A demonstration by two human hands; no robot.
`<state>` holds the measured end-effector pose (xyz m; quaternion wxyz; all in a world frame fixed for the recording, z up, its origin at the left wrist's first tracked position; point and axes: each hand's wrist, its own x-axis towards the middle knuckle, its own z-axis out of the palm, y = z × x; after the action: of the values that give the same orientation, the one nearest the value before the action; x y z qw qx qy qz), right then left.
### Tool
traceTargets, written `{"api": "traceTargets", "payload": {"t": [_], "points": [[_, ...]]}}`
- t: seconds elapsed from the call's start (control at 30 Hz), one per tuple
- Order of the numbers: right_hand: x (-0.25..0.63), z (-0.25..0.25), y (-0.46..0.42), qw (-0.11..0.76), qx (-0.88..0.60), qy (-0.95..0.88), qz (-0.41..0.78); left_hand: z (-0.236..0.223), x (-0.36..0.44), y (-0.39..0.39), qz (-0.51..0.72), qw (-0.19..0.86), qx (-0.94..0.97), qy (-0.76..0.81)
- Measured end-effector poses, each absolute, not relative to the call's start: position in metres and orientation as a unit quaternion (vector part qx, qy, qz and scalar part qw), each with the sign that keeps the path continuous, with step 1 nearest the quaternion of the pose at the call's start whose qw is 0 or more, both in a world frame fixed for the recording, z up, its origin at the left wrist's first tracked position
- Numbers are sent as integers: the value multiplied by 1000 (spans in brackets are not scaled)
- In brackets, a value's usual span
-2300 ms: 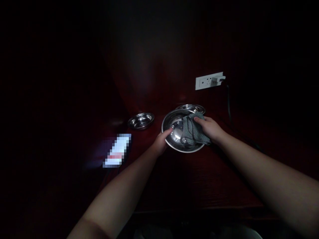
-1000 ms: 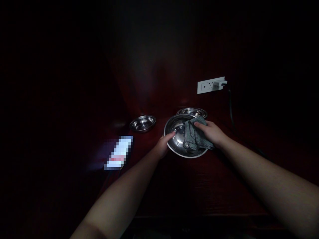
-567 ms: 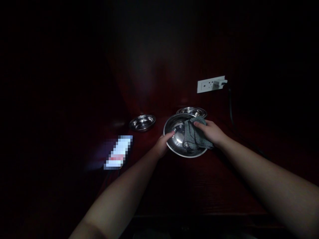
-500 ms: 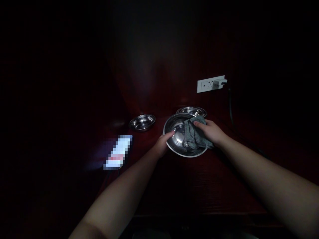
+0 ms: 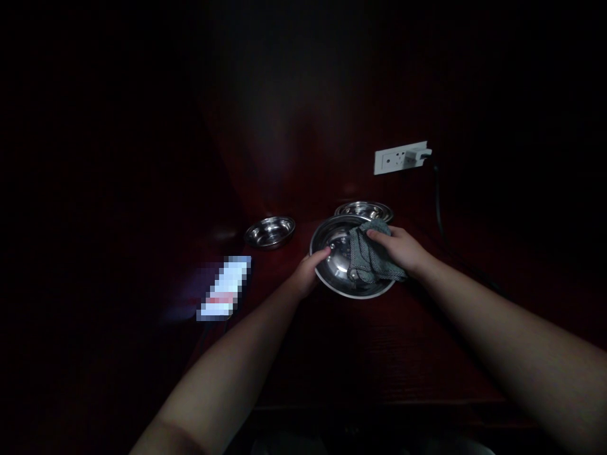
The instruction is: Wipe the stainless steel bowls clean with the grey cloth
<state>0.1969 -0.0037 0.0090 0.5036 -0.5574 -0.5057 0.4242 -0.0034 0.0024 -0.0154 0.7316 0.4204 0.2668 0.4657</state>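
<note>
With our left hand (image 5: 308,273) we are gripping the big metal bowl (image 5: 339,262) above the table (image 5: 379,360); its inside is holding part of the cloth (image 5: 370,256), which our right hand (image 5: 401,248) is clutching. The small dish (image 5: 270,233) is sitting farther left.

The view is very dim, its sides and corners sunk to near black. A screen (image 5: 224,287) glows pale blue-white at left — pixelated, its detail unreadable — with faint violet light beside it. Glare spots the held bowl (image 5: 337,268); the red surface (image 5: 389,354) is murky, its grain barely readable — soft overall.
</note>
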Motion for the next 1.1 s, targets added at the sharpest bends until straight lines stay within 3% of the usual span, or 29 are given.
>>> {"api": "traceTargets", "payload": {"t": [1.1], "points": [[197,8,-3,481,-573,-523,407,-16,-5,3,449,737,425,273]]}}
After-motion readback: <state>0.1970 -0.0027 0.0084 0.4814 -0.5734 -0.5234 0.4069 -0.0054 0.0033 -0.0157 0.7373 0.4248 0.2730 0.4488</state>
